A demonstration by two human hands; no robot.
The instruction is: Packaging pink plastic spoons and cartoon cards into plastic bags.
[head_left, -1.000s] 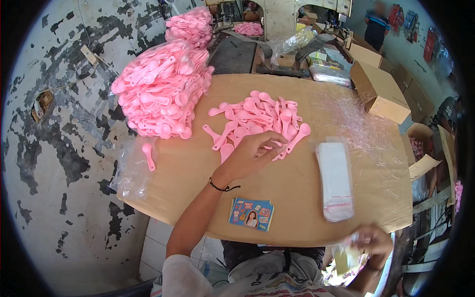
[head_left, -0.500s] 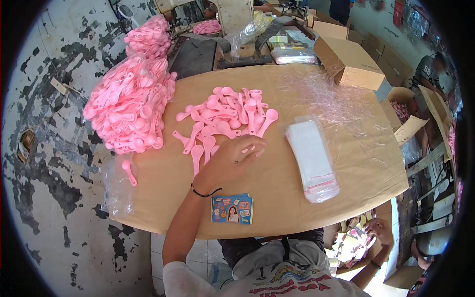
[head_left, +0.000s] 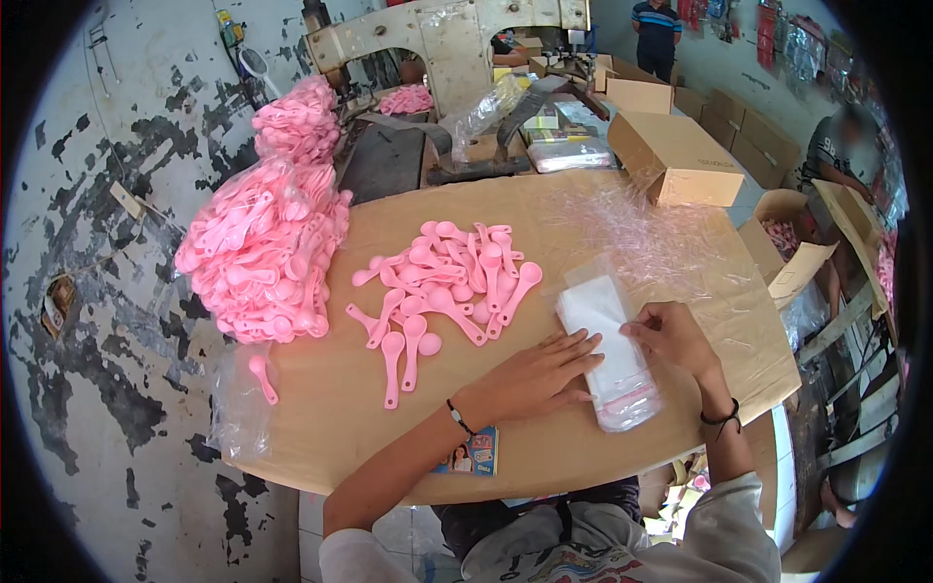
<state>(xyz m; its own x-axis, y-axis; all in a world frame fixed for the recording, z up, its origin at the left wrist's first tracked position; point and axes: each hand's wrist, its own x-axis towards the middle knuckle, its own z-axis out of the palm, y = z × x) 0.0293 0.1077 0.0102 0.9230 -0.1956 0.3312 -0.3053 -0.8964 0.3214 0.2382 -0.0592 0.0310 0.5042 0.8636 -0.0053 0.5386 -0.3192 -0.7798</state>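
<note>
Lying flat with its fingers stretched out, the left hand (head_left: 549,374) rests on the left side of the stack of clear plastic sleeves (head_left: 627,379) at the right of the brown-covered table (head_left: 321,418). The right hand (head_left: 675,338) meets the stack's right edge, thumb and fingertips drawn close together; whether a single sleeve is caught between them, I cannot tell. The stack slants slightly, its pink-striped end toward the person.

The left forearm crosses the stack of printed blue cards (head_left: 482,453), hiding its left part, so reaching those cards means clearing the wrist and its dark bracelet (head_left: 461,418). Beyond that forearm lies a loose heap of pink measuring spoons (head_left: 447,277), a few strays spilling toward the person, well apart from the sleeves.

Farther left, bulky bagged bundles of pink spoons (head_left: 262,248) are piled up, taking over that corner; nearer, one lone pink spoon (head_left: 260,377) lies by a crumpled clear bag (head_left: 238,418). Past the sleeves, a tangle of clear plastic strips (head_left: 671,238) spreads up to a cardboard box (head_left: 671,146). A cream-coloured machine (head_left: 457,53) stands behind the table's far edge, with an open carton (head_left: 799,257) off to the right.
</note>
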